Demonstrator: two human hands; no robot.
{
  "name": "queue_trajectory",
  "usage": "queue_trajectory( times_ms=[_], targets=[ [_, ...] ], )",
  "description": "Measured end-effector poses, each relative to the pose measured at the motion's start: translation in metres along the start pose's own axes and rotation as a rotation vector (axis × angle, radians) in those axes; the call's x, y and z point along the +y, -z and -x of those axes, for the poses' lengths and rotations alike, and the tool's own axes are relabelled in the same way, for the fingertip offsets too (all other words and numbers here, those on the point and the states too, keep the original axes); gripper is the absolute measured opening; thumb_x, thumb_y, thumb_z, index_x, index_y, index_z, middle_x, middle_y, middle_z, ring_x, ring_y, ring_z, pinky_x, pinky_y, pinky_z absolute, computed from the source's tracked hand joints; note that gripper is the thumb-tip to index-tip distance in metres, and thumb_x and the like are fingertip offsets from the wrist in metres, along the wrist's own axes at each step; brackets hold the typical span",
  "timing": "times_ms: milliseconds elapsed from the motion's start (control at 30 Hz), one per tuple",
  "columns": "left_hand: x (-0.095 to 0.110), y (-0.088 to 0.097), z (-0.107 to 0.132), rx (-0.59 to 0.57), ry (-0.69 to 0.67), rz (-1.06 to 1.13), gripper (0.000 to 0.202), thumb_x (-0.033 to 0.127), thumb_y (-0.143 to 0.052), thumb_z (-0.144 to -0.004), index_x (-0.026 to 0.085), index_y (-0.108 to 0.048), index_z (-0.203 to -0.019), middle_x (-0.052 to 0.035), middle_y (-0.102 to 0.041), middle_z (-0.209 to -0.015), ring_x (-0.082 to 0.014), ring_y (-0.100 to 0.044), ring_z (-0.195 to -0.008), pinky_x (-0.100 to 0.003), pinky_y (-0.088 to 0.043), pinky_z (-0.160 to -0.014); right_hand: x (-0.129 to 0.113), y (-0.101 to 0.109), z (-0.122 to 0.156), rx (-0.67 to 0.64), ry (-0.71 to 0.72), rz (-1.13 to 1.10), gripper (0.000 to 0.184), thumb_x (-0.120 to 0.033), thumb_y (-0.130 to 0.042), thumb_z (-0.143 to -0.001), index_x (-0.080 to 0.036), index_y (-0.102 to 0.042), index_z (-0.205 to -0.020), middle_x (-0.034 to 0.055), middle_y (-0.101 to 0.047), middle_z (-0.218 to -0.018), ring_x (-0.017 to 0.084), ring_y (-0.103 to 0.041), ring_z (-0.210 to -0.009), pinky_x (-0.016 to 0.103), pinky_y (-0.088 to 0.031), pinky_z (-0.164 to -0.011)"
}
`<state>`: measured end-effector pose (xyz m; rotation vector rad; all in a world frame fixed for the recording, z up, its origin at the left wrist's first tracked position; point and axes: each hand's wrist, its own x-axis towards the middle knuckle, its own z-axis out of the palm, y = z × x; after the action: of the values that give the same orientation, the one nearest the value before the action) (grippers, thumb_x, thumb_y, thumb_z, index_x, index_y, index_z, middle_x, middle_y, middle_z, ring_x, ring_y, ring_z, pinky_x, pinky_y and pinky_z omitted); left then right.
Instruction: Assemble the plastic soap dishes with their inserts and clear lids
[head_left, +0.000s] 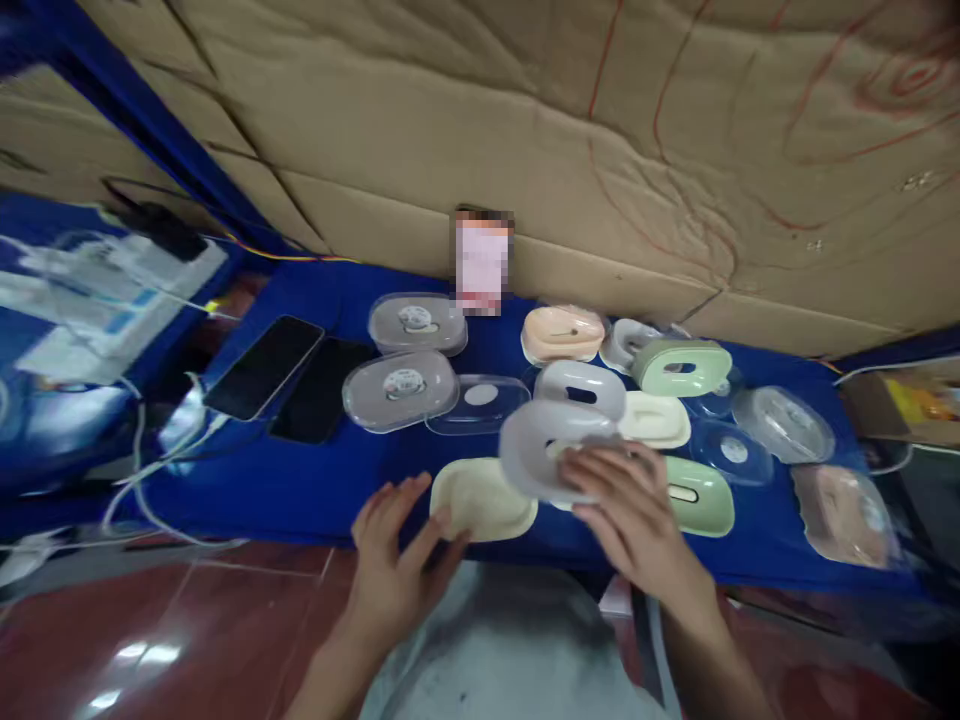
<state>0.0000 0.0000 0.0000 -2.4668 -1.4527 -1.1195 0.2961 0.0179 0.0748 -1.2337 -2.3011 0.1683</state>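
My right hand [634,505] grips a pale grey oval soap-dish-like piece with a slot [525,450], lifted and tilted above the table. My left hand [401,545] has its fingers spread at the near left side of a cream oval dish [484,495], with a fingertip seeming to touch its rim. Right of my right hand lies a green oval piece [709,505] with a slot. Behind the held piece are a whitish slotted piece [551,378] and a cream dish [667,420].
Two labelled grey lidded boxes [401,400] and a clear lid [480,412] lie left of centre. Peach [562,333] and green [682,362] pieces stand behind, with clear covers [784,422] rightward. Phones [266,365] and white cables [139,450] are left; cardboard [412,140] rises behind.
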Motion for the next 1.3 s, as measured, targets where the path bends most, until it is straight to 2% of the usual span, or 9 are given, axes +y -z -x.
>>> queue_trajectory(
  times_ms=[200, 300, 367, 500, 633, 733, 833, 1133, 1300],
  targets=[
    [-0.069, 0.003, -0.061, -0.156, 0.181, -0.130, 0.063, 0.031, -0.067, -0.100, 0.026, -0.046, -0.159, -0.0202, -0.046, -0.165, -0.0451, -0.042, -0.154, -0.064, -0.041, -0.116, 0.064, 0.007, 0.004, 0.102, -0.203, 0.321, 0.036, -0.022, -0.059, -0.106, -0.026, -0.062, -0.143, 0.0094, -0.070, -0.143, 0.030, -0.062, -0.135, 0.056, -0.028, -0.123],
    [-0.090, -0.001, -0.075, -0.226, 0.182, -0.114, 0.048, 0.039, -0.060, -0.104, 0.026, -0.057, -0.150, -0.0154, -0.059, -0.156, -0.0411, -0.053, -0.146, -0.058, -0.047, -0.111, 0.056, -0.007, -0.004, 0.160, -0.233, 0.392, 0.043, -0.020, -0.056, -0.106, -0.028, -0.059, -0.148, 0.0116, -0.059, -0.156, 0.034, -0.049, -0.150, 0.062, -0.026, -0.124],
    [-0.095, -0.005, -0.080, -0.227, 0.175, -0.096, 0.042, 0.043, -0.060, -0.105, 0.026, -0.064, -0.143, -0.0123, -0.068, -0.146, -0.0371, -0.063, -0.136, -0.052, -0.051, -0.105, 0.036, -0.022, -0.012, 0.102, -0.115, 0.304, 0.047, -0.019, -0.055, -0.107, -0.028, -0.055, -0.153, 0.0117, -0.058, -0.157, 0.031, -0.046, -0.152, 0.058, -0.029, -0.125],
    [-0.088, -0.010, -0.082, -0.194, 0.157, -0.061, 0.041, 0.045, -0.060, -0.106, 0.022, -0.065, -0.139, -0.0130, -0.073, -0.135, -0.0325, -0.070, -0.123, -0.045, -0.054, -0.099, -0.005, -0.059, -0.027, -0.159, 0.157, 0.102, 0.040, -0.035, -0.056, -0.110, -0.026, -0.058, -0.149, 0.0092, -0.063, -0.153, 0.024, -0.050, -0.149, 0.051, -0.032, -0.127],
    [-0.066, -0.005, -0.074, -0.103, 0.076, -0.129, 0.023, 0.028, -0.062, -0.104, 0.020, -0.070, -0.124, -0.0153, -0.072, -0.129, -0.0317, -0.070, -0.116, -0.043, -0.052, -0.094, -0.013, -0.077, -0.032, -0.216, 0.166, 0.035, 0.024, -0.041, -0.055, -0.111, -0.025, -0.070, -0.122, 0.0046, -0.077, -0.119, 0.021, -0.064, -0.124, 0.052, -0.030, -0.128],
    [-0.049, 0.000, -0.062, -0.174, 0.002, -0.099, 0.022, 0.022, -0.064, -0.102, 0.019, -0.069, -0.123, -0.0120, -0.076, -0.119, -0.0282, -0.072, -0.106, -0.040, -0.052, -0.091, -0.011, -0.069, -0.033, -0.197, 0.184, 0.023, 0.017, -0.032, -0.056, -0.111, -0.025, -0.071, -0.106, 0.0002, -0.075, -0.095, 0.018, -0.067, -0.104, 0.048, -0.034, -0.123],
    [-0.039, -0.002, -0.053, -0.281, 0.005, -0.133, 0.036, 0.027, -0.063, -0.103, 0.017, -0.063, -0.137, -0.0157, -0.072, -0.136, -0.0332, -0.070, -0.119, -0.045, -0.049, -0.099, -0.011, -0.056, -0.042, -0.191, 0.203, 0.032, 0.016, -0.025, -0.058, -0.110, -0.024, -0.070, -0.100, -0.0002, -0.071, -0.090, 0.018, -0.066, -0.100, 0.045, -0.039, -0.116],
    [-0.042, -0.007, -0.040, -0.241, 0.172, -0.037, 0.022, 0.019, -0.052, -0.107, 0.020, -0.063, -0.126, -0.0127, -0.075, -0.129, -0.0322, -0.069, -0.123, -0.057, -0.039, -0.112, -0.011, -0.031, -0.076, -0.661, 0.107, -0.043, 0.010, -0.021, -0.071, -0.101, -0.020, -0.072, -0.110, 0.0052, -0.075, -0.106, 0.023, -0.069, -0.104, 0.045, -0.051, -0.102],
    [-0.056, 0.000, -0.019, -0.207, 0.155, 0.086, 0.031, 0.014, -0.049, -0.105, 0.020, -0.059, -0.134, -0.0134, -0.068, -0.138, -0.0298, -0.060, -0.136, -0.058, -0.037, -0.123, -0.010, -0.028, -0.126, -0.530, 0.128, -0.034, 0.020, -0.027, -0.054, -0.111, -0.019, -0.072, -0.117, 0.0064, -0.077, -0.113, 0.022, -0.070, -0.108, 0.040, -0.050, -0.100]
  ],
)
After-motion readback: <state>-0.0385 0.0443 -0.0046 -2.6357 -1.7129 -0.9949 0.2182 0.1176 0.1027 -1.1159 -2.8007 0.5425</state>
